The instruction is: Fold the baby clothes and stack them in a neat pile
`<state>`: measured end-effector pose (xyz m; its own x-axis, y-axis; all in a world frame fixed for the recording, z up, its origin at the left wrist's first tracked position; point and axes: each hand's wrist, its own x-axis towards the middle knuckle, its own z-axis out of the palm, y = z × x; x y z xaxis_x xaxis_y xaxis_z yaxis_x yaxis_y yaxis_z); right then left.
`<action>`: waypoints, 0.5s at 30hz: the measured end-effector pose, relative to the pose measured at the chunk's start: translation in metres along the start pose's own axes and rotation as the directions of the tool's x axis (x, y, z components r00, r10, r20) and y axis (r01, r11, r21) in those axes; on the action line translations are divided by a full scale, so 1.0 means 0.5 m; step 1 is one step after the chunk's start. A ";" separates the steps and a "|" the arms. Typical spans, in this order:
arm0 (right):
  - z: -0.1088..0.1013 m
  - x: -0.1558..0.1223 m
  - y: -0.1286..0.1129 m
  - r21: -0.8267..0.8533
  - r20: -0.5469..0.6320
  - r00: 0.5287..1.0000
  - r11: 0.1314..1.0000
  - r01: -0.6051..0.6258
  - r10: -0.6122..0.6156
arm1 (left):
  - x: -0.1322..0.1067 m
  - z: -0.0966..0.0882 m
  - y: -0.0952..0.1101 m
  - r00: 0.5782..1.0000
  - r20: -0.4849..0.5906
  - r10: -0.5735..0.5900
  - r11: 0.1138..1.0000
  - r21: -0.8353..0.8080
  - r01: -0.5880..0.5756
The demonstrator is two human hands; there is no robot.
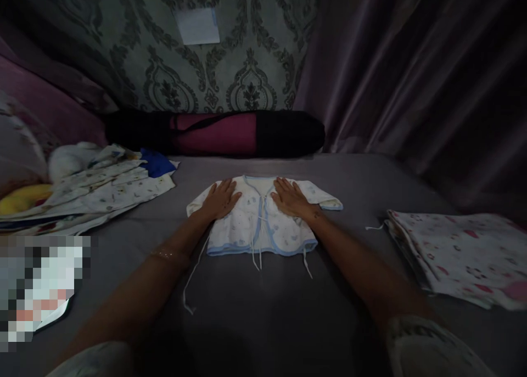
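Observation:
A small white baby shirt (242, 223) with blue trim and a faint print lies spread on the grey bed sheet (263, 311), its neckline facing away from me. Thin white ties hang from its front and lower hem. My left hand (222, 198) rests flat on the shirt's left shoulder, fingers stretched out. On the opposite shoulder my right hand (291, 197) lies palm down, fingers also extended. The right sleeve sticks out beyond my right hand; my left hand and wrist partly cover the left sleeve.
Folded printed cloths (465, 251) lie at the right. Patterned clothes (135, 187) are heaped at the left beside a white plush-looking thing (72, 160). A long black and pink bag (222, 134) lies along the wall. Purple curtains (391, 64) hang at the right. A blurred-out object (45, 289) sits at lower left.

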<state>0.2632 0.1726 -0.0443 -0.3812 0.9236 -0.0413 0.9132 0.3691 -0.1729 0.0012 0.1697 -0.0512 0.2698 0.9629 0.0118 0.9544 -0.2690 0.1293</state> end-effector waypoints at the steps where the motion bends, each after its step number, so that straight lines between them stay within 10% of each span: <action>1: 0.002 0.002 0.000 0.012 -0.003 1.000 1.000 0.001 -0.001 | 0.000 0.003 0.000 1.000 0.003 -0.003 1.000 0.005 0.003; 6: -0.028 0.007 0.023 0.246 -0.049 0.998 0.969 -0.021 0.035 | 0.012 -0.010 0.000 0.998 0.052 -0.022 1.000 0.017 0.021; 10: -0.072 -0.022 0.103 0.440 -0.183 0.939 0.878 -0.188 0.293 | 0.021 -0.030 0.013 0.998 0.058 -0.035 0.999 0.022 0.033; 15: -0.089 -0.111 0.208 0.404 -0.024 0.864 0.796 -0.452 0.503 | 0.035 -0.045 0.094 0.996 -0.078 0.040 0.998 -0.051 -0.044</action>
<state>0.3857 0.1644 -0.0164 0.1331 0.9861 -0.0990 0.8403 -0.1652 -0.5163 0.0482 0.1746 -0.0226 0.2971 0.9502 0.0942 0.9338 -0.3097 0.1793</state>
